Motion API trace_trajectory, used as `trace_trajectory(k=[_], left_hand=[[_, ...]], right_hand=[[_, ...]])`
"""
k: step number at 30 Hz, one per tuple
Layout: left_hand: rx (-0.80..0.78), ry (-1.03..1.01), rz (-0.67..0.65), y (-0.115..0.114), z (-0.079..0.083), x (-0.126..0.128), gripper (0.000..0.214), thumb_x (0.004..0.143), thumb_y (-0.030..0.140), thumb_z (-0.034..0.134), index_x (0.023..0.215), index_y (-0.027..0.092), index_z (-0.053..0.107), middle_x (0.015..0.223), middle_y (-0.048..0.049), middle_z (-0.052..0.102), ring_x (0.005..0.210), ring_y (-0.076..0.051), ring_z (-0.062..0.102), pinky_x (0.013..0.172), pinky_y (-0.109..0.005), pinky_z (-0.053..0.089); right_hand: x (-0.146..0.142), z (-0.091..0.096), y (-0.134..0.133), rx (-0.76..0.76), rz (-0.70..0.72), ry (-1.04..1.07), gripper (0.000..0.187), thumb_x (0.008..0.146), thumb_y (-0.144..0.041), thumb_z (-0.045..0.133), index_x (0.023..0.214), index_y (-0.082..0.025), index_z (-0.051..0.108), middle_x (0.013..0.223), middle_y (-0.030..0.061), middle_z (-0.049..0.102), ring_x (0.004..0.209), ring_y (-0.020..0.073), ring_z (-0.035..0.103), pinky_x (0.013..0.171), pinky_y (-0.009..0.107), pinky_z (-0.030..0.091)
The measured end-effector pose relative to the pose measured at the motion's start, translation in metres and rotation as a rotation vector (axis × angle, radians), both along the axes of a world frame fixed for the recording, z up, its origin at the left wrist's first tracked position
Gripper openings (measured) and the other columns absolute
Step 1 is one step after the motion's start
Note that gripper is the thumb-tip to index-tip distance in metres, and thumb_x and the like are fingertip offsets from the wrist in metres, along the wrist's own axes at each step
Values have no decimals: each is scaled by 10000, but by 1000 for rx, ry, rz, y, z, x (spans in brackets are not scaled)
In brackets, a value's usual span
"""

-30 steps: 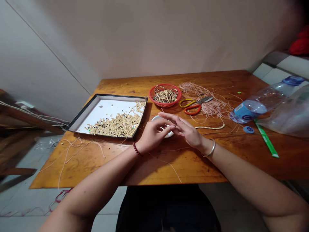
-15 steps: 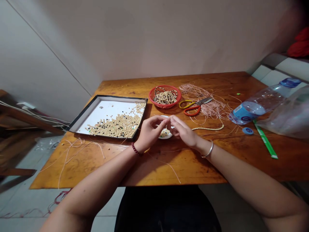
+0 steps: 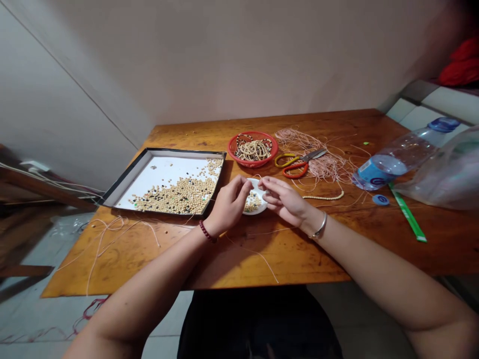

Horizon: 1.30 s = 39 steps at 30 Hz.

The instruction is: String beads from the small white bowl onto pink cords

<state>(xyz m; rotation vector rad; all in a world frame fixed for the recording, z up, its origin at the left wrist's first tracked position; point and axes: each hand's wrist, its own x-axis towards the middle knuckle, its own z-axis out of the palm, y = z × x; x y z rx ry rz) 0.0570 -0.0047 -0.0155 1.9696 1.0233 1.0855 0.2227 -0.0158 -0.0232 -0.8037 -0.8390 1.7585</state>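
Beads in a little white dish [image 3: 263, 199], left hand [image 3: 229, 202] and right hand [image 3: 283, 200] bunched right over it

The fingers of both hands are half curled just above the rim, tips almost meeting, but whether a bead or thread is pinched can't be told from here. The dish looks to be kept between the hands for easy reach. Left of the left hand, loose beads [image 3: 179, 197] are spread over a black-rimmed tray [image 3: 123, 184]. Ahead of the hands, a red plastic basket [image 3: 239, 154] of bead strands is set, and ahead of the right hand, scissors [image 3: 295, 164] lie on tangled pink cord [image 3: 322, 167]. Farther right, a plastic water bottle [image 3: 381, 172] is laid down. It's all on a worn wooden table [image 3: 299, 259] pushed against a plain wall [image 3: 224, 60].
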Motion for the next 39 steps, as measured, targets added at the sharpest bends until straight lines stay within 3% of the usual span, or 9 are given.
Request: trace_trajectory(k=[13,21,28,39], left_hand=[[67,148,-46,-7,0,3,186,947,331,423,862,182,496,792,-13,585,668,-115,505,638,-237,389],[381,337,41,-12,-5,1,134,933,294,468,895,182,530,836,-42,653,730,-139,591,653,-242,417],[591,485,126,-11,-11,1,155,935,296,465,846,174,499,746,-26,630,650,-136,580,580,-235,408],[687,486,142,-8,-7,1,117,918,273,503,856,174,496,755,-18,640,658,-131,593,580,-230,421]], right_hand=[[0,4,-2,-49,49,81,211,774,-350,663,846,-187,550,700,-74,440,436,20,177,360,137,143],[-2,9,-8,-160,90,131,185,768,-319,664,824,-192,543,579,-91,375,414,33,146,347,153,129],[-2,11,-11,-226,151,208,138,792,-272,657,831,-178,564,621,-80,446,412,18,178,333,128,157],[-1,14,-15,-245,152,236,121,811,-270,642,820,-181,561,613,-84,415,412,20,168,339,127,156]])
